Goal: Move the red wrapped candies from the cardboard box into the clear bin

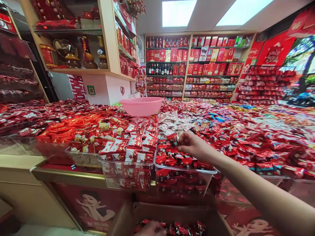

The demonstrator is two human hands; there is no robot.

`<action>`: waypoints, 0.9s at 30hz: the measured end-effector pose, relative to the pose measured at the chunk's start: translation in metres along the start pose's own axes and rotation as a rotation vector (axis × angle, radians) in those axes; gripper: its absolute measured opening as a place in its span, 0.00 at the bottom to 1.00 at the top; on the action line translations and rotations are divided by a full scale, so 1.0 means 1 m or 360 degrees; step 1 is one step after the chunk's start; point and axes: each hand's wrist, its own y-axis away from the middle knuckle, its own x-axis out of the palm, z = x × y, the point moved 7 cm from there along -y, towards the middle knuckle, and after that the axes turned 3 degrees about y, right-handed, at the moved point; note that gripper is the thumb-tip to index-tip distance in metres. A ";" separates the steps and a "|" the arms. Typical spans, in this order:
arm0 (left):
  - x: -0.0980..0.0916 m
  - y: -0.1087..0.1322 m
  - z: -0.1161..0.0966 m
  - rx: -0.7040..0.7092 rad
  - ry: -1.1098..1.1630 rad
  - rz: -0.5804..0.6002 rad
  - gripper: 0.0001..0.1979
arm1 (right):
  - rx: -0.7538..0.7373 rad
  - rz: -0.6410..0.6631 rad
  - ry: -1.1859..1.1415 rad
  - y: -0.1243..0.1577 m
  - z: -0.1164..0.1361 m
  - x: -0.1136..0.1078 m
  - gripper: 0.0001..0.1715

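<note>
In the head view, the person's right hand (190, 146) pinches one small red-and-black packet (173, 140) between thumb and fingertips, over a clear bin (185, 169) heaped with packets of the same colours; pale characters are printed on several of these, too small to read. The left hand (152, 228) is down in one open cardboard box (172, 209), among more red-and-black packets (180, 228); the bottom edge of the view cuts it off, and whether its fingers grip anything I cannot tell. Just beside the first bin stands a second clear bin (126, 162), filled with red-and-white packets (135, 139) whose red lettering is likewise illegible; the packets in both bins are too many and too overlapped to count. Behind them sits one pink basket (141, 108). On the white pillar (112, 87) are two markings: a green-framed sign (91, 90) bearing a code square, and a heart outline (122, 90) with a red character inside, not clearly legible. The counter front shows two printed figures (95, 208), the left one with blurred characters beneath it. At the back, one shelving unit (190, 65) has two bays of bottles, boxes and bagged goods, their labels unreadable; two light panels (178, 13) shine in the ceiling.
</note>
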 end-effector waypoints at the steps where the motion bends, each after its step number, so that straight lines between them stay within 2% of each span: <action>1: 0.000 0.000 -0.001 0.0005 -0.0009 -0.0001 0.21 | 0.0006 -0.0051 0.0114 -0.005 0.000 -0.004 0.09; 7: 0.002 -0.002 -0.001 0.0014 -0.0052 0.0041 0.18 | -0.0067 -0.0246 0.1258 -0.023 0.006 -0.040 0.12; 9: 0.003 -0.003 -0.001 0.0023 -0.0059 0.0075 0.18 | -0.0070 -0.0198 0.1571 -0.027 -0.002 -0.044 0.14; 12: 0.004 -0.005 -0.003 0.0048 -0.0066 0.0109 0.18 | -0.0091 -0.0028 0.1848 -0.032 -0.018 -0.036 0.14; 21: 0.003 -0.002 -0.004 0.0039 -0.0067 0.0114 0.15 | -0.0172 0.0220 0.1808 -0.035 -0.039 0.004 0.13; 24: 0.001 0.000 -0.003 0.0002 -0.0058 0.0084 0.15 | -0.0172 0.0268 0.1734 -0.035 -0.043 0.009 0.12; 27: -0.001 0.002 -0.005 -0.0015 -0.0054 0.0073 0.14 | -0.0132 0.0256 0.1690 -0.036 -0.046 0.004 0.16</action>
